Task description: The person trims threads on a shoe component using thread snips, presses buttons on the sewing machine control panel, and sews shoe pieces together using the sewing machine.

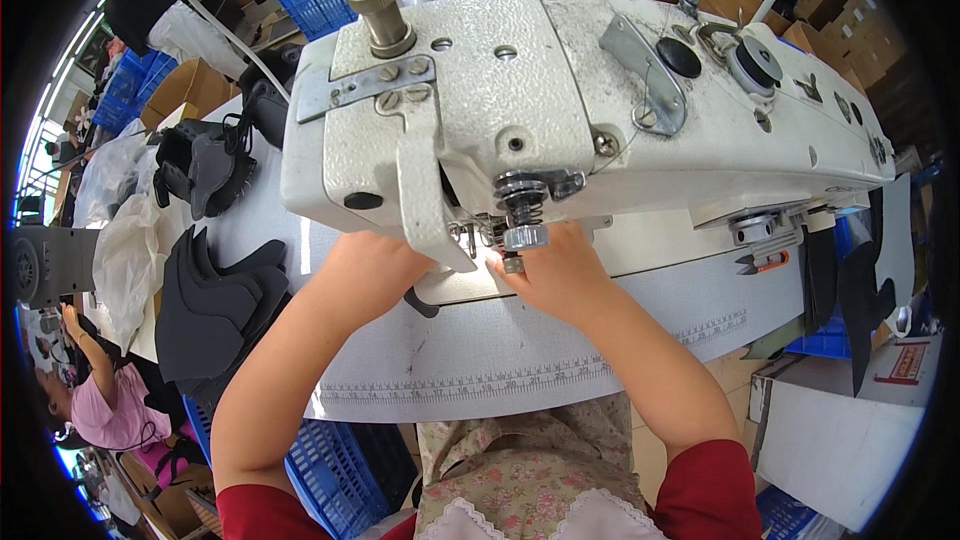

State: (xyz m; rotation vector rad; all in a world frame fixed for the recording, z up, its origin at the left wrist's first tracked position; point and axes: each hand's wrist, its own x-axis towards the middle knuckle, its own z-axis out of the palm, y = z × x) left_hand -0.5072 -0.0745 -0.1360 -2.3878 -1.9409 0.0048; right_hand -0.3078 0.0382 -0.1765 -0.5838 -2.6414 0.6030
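Observation:
A white industrial sewing machine [460,80] stands in front of me, its head covering much of where my hands work. My left hand [375,265] reaches under the left end of the head, beside the needle area [470,235]; its fingers are hidden. Just by it, a small dark rounded edge [424,303] shows on the machine bed; I cannot tell what it belongs to. My right hand [560,270] is on the other side of the needle, behind the thread tension knob [525,237]. Its fingers look curled in and its thumb points left; what they hold is hidden.
Dark grey cut pieces [215,300] lie stacked on the left of the table [420,380], below dark stitched parts [205,165] and plastic bags [130,250]. Dark pieces [855,290] hang at the right edge. Blue crates [345,470] and co-workers are around.

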